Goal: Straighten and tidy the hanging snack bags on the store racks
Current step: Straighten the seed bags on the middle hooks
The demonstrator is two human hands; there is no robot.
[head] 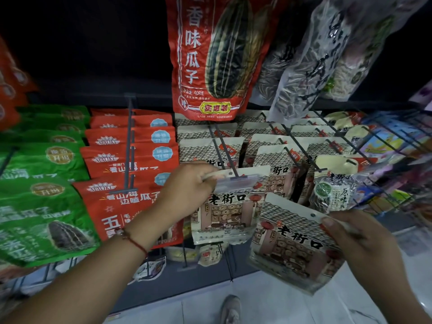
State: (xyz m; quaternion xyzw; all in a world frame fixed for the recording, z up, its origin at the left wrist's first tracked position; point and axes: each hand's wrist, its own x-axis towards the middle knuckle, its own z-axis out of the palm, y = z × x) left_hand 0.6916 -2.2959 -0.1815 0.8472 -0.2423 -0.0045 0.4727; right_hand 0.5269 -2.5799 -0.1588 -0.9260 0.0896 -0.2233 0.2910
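Left hand (187,190): grip pinching the top left corner of a cream snack bag (230,206) printed with a brick street scene. This bag hangs foremost on a black peg hook (224,150), just behind the hook's clear price tag holder (236,181). A red cord bracelet (133,239) sits on the left wrist.

Right hand (357,239): grip pinching the top right corner of a second cream bag (292,242) of the same print. This bag is off any hook, tilted, held low in front of the rack, with its upper left corner overlapping the hanging bag's lower right.

Surroundings, left to right:
- Green bags (42,206), several rows deep; exact count unclear because of blur.
- Red bags (131,157) behind a black hook (128,141), about five visible in the row.
- Further cream bags (275,146) on at least three hooks behind the two handled ones, packed closely.
- One small bag with a green round label (332,190) hanging just right of the cream rows, close above the right hand.
- Wire rack (392,141) at far right with mixed coloured packets, blurred.

Above: one large red sunflower-seed bag (210,57) hanging over the cream rows, and clear seed bags (315,61) beside it, probably two or three.

Below: pale tiled floor (268,300) and one shoe (231,309).
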